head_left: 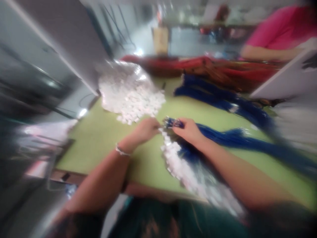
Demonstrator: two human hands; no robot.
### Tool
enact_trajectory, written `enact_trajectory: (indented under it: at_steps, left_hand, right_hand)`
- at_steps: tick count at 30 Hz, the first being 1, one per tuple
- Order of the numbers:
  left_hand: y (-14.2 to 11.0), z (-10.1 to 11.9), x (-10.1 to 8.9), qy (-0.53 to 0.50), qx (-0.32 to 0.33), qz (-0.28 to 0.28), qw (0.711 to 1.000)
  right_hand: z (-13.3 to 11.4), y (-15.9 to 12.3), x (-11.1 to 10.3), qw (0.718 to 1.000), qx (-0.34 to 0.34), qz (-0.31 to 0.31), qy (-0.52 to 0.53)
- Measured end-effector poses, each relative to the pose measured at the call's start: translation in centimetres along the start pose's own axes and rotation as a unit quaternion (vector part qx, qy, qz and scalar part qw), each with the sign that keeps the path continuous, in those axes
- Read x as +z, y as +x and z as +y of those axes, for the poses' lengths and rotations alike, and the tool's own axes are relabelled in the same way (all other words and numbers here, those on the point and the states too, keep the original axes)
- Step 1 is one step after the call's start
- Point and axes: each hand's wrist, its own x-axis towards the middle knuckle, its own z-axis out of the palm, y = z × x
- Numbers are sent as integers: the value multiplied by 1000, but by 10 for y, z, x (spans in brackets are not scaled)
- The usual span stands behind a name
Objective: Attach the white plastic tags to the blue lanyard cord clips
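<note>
My right hand (pixel 189 130) is closed around a bundle of blue wires (pixel 223 135) near its tip, where small metallic ends stick out to the left. Close beside those ends, my left hand (pixel 148 128) has its fingers pinched together. A small white piece seems to be at its fingertips, though blur hides the exact grip. Below both hands lies a row of white connectors (pixel 177 158) with blue wires attached, running toward the table's front edge. Farther back, a heap of loose white connector housings (pixel 141 104) spills from a clear plastic bag (pixel 123 74).
More blue wire bundles (pixel 210 92) lie at the back right of the green table (pixel 94 145). Red and brown wires (pixel 178 66) run along the far edge. A person in a pink top (pixel 279 29) sits across. A grey pillar (pixel 61 33) stands at the left.
</note>
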Motion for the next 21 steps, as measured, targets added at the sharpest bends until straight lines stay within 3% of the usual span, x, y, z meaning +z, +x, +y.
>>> enact_trajectory:
  at_steps: [3,9,13,21]
  left_hand:
    - [-2,1,-2,33,-26,34,999]
    - [-1,1,-4,-188,-110,59,974]
    - [1,-2,-4,-321,-100,90,937]
    - [3,-2,17,-246,-113,-9,963]
  right_hand:
    - [1,-1,1,1000,-2,6,-5]
    - [0,0,2,1000,-5,24,5]
    - [3,1,0,999,-11,21,24]
    - [8,-3,2,997,-50,59,-13]
